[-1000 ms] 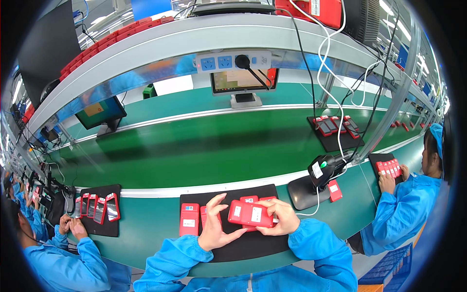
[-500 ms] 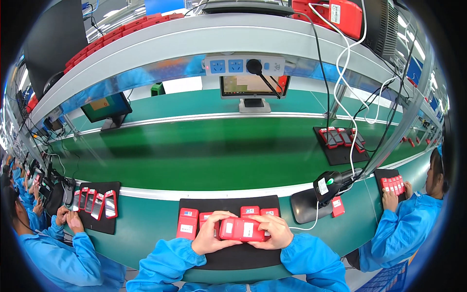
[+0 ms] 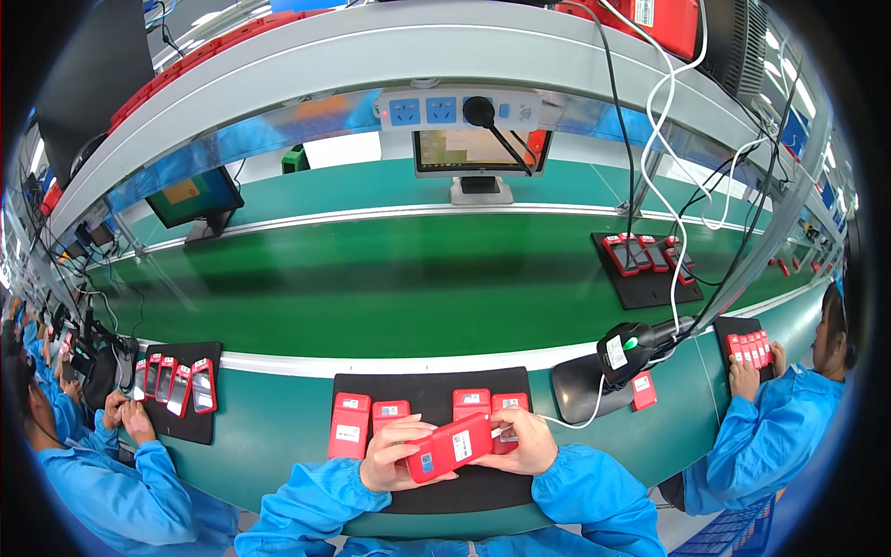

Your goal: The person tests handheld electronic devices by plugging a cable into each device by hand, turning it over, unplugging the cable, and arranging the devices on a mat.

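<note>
Over a black mat (image 3: 445,501) I hold a red handheld terminal (image 3: 476,433) with both hands, its label side facing up. It is tilted, with the right end higher than the left. My left hand (image 3: 388,457) grips the left end, fingers behind and around it. My right hand (image 3: 529,444) is closed on the right end. Behind my hands, more red terminals lie on the mat: one at the left (image 3: 350,422), a second beside it (image 3: 390,411), and two at the right (image 3: 471,401), partly covered by my right hand.
A barcode scanner (image 3: 626,353) on a stand is to the right, with a red piece (image 3: 643,390) beside it. A green conveyor belt (image 3: 408,288) runs beyond the mat. Co-workers in blue sleeves sit left (image 3: 121,483) and right (image 3: 770,427). White cables (image 3: 664,158) hang at the right.
The terminal has been turned in my hands: it was nearly level, and now its right end is raised, with its labels in different places. My left hand has shifted its grip slightly.
</note>
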The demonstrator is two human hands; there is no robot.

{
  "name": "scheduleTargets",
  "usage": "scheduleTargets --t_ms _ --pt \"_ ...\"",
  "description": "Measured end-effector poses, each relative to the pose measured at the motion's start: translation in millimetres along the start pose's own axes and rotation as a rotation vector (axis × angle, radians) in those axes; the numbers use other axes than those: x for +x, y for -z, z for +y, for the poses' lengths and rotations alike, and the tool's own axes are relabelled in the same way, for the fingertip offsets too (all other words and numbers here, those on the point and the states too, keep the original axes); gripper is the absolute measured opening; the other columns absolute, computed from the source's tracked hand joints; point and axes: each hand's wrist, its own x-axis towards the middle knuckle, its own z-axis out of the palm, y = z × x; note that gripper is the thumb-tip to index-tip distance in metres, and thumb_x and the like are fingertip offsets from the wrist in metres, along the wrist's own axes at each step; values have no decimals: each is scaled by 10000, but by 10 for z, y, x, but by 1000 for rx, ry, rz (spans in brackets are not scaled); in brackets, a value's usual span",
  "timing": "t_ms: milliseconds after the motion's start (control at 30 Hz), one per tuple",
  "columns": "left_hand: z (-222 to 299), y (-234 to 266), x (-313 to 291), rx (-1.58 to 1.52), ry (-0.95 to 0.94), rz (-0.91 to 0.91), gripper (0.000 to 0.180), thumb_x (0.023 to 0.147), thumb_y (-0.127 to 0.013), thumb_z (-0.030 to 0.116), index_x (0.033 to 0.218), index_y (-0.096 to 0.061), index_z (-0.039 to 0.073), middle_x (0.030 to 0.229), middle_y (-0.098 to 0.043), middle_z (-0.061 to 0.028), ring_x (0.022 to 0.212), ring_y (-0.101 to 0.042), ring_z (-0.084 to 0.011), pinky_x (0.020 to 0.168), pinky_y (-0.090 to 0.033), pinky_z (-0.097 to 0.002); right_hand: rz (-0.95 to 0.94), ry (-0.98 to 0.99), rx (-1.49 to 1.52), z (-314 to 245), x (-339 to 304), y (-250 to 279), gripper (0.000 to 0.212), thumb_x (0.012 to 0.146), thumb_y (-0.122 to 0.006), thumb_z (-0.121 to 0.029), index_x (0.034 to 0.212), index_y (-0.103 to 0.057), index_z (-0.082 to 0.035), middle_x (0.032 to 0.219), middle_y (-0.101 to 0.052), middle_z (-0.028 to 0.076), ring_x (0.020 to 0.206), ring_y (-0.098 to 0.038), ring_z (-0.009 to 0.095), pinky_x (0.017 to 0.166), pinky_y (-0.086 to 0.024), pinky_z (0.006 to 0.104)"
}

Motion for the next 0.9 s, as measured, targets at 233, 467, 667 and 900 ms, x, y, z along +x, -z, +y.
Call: scheduleTargets --t_ms 233,467,667,900 --pt "18 33 27 51 12 -16 942 654 -1045 292 1316 -401 110 1246 -576 -174 1126 -708 -319 936 -616 -437 -47 133 -120 4 38 9 541 716 -991 -374 984 -641 -60 795 -721 90 699 -745 247 641 -603 353" --pt "9 20 26 14 6 -7 956 644 -1050 278 1319 -398 96 1253 -572 -183 1115 -715 -339 926 -622 -435 -66 123 -100 31 3 7 546 714 -992 -394 972 -641 -65 746 -714 68 620 -727 200 583 -591 316" --pt "-7 18 -6 -2 2 -8 958 646 -1049 277 1324 -397 95 1269 -565 -190 1120 -717 -347 925 -625 -439 -80 118 -88 26 10 5 539 722 -989 -401 971 -642 -73 722 -707 50 584 -715 166 547 -580 299" --pt "8 35 17 -15 -18 -23 951 654 -1045 288 1327 -400 95 1268 -558 -189 1127 -715 -351 934 -622 -450 -77 119 -87 27 -15 -5 542 724 -986 -412 969 -641 -73 717 -709 50 584 -717 164 545 -580 297"
